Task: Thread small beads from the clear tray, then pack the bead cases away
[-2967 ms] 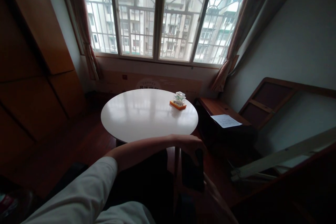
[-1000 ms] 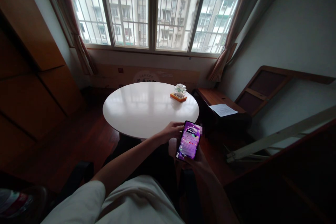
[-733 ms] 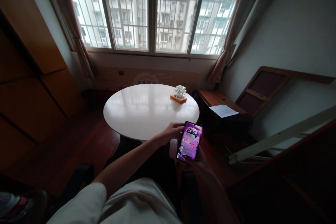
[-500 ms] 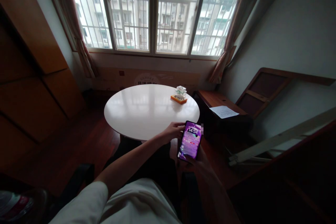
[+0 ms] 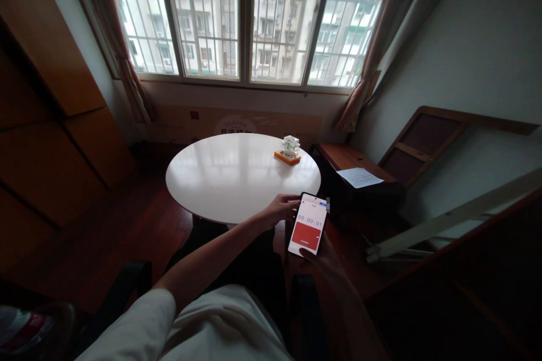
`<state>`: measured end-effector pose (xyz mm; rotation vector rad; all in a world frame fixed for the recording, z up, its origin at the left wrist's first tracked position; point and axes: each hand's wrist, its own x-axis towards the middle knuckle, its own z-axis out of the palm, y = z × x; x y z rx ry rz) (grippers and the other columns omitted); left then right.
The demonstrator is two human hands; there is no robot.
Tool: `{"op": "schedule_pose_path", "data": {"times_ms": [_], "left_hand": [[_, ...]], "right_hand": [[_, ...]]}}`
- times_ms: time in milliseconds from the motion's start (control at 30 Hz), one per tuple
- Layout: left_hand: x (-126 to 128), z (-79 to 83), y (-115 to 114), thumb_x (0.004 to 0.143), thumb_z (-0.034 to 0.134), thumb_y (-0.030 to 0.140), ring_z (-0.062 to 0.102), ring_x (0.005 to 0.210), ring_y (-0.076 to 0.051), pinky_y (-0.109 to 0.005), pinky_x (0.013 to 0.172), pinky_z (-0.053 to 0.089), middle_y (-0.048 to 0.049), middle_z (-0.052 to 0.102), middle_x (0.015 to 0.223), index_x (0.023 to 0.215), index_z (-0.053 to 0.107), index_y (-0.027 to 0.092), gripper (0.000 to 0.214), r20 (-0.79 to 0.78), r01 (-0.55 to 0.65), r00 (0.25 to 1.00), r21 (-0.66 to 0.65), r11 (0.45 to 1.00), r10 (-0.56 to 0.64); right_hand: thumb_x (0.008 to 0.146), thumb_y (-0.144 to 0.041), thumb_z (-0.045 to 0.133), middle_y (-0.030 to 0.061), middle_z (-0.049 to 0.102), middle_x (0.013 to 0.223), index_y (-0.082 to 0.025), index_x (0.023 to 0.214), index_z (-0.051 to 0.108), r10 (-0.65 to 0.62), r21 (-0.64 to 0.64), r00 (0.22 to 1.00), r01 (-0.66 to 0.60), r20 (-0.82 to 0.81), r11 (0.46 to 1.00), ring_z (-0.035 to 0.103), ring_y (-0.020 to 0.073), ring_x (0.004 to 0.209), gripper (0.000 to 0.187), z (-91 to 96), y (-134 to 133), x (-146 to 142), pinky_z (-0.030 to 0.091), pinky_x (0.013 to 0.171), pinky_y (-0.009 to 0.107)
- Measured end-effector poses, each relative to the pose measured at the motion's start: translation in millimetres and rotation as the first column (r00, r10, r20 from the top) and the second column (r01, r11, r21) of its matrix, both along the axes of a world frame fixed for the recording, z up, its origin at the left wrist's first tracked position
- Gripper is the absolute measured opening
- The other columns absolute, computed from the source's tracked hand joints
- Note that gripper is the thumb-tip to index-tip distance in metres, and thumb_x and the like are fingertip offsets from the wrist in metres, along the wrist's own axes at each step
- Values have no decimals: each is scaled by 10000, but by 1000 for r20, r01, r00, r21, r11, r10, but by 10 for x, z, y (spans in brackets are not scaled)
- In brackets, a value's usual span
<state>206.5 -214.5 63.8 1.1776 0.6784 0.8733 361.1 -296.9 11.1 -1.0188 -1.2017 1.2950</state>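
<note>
A smartphone [image 5: 307, 223] is tilted up in front of my body, just over the near right edge of the round white table. Its bright screen reads 00:00:01 above a large red block. My right hand [image 5: 322, 256] is wrapped round the lower part of the phone, the thumb lying over the bottom of the screen. At the upper left edge of the phone, my left hand [image 5: 280, 210] grips it with bent fingers; the fingertips are partly hidden.
The white table [image 5: 220, 180] bears a small stack of clear pieces [image 5: 290, 145] on an orange base [image 5: 287, 158]. To its right, a paper sheet [image 5: 359, 177] lies on a low wooden stand [image 5: 341, 157]. A plastic bottle [image 5: 23, 327] is at lower left, near a chair armrest [image 5: 133, 279].
The phone's screen has switched from a purple lock screen showing 14:54 to a white timer page with a red block. My hands and the phone have barely moved.
</note>
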Motion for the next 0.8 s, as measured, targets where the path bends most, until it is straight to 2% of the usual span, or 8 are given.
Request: {"op": "schedule_pose_path", "data": {"times_ms": [100, 233, 333, 467, 600, 800], "left_hand": [[4, -9, 0, 651, 661, 419, 610, 659, -163, -255, 593, 440, -117, 632, 862, 1131, 555, 138, 566, 7, 2, 1000, 3, 1000, -2], [5, -22, 12, 650, 660, 428, 614, 661, -166, -251, 587, 439, -119, 636, 857, 1142, 545, 130, 587, 13, -1, 1000, -11, 1000, 1], [7, -31, 29, 649, 663, 421, 614, 653, -166, -249, 581, 438, -119, 637, 849, 1150, 539, 126, 594, 27, 0, 1000, -16, 1000, 1], [24, -50, 48, 646, 668, 414, 612, 643, -163, -261, 586, 443, -120, 636, 852, 1145, 543, 122, 592, 60, 2, 998, -17, 1000, -1], [62, -70, 59, 635, 680, 412, 612, 643, -163, -278, 604, 455, -119, 640, 840, 1132, 551, 113, 594, 63, -4, 998, -32, 999, 6], [125, -63, 26, 620, 695, 406, 611, 637, -162, -279, 596, 460, -111, 647, 829, 1063, 590, 115, 540, 63, -50, 997, -33, 998, 52]], "right_hand": [[491, -348, 768, 100, 657, 951, -223, 1196, 445, -34, -2, 999, 34, -8, 999, 639, 282, 762, 786, -7, -4, -12, 531, 566, 355], [468, -318, 783, 106, 633, 1034, -220, 1161, 481, -72, 40, 997, 73, -26, 997, 614, 304, 878, 762, -54, 31, -15, 529, 665, 388], [500, -314, 770, 93, 643, 1008, -222, 1157, 481, -64, 33, 998, 65, -25, 997, 605, 306, 906, 724, -68, 55, 4, 518, 714, 418], [536, -293, 754, 85, 631, 1041, -236, 1172, 474, -34, 3, 999, 34, -37, 999, 578, 314, 967, 698, -21, 47, 20, 506, 760, 434], [511, -267, 763, 71, 595, 1121, -252, 1143, 509, -89, 2, 993, 90, -79, 996, 525, 327, 1055, 682, 51, 9, -3, 481, 818, 447], [503, -277, 760, 59, 605, 1104, -286, 1119, 526, -89, -50, 992, 84, -90, 995, 513, 341, 1067, 658, 95, -29, -12, 476, 807, 481]]}}
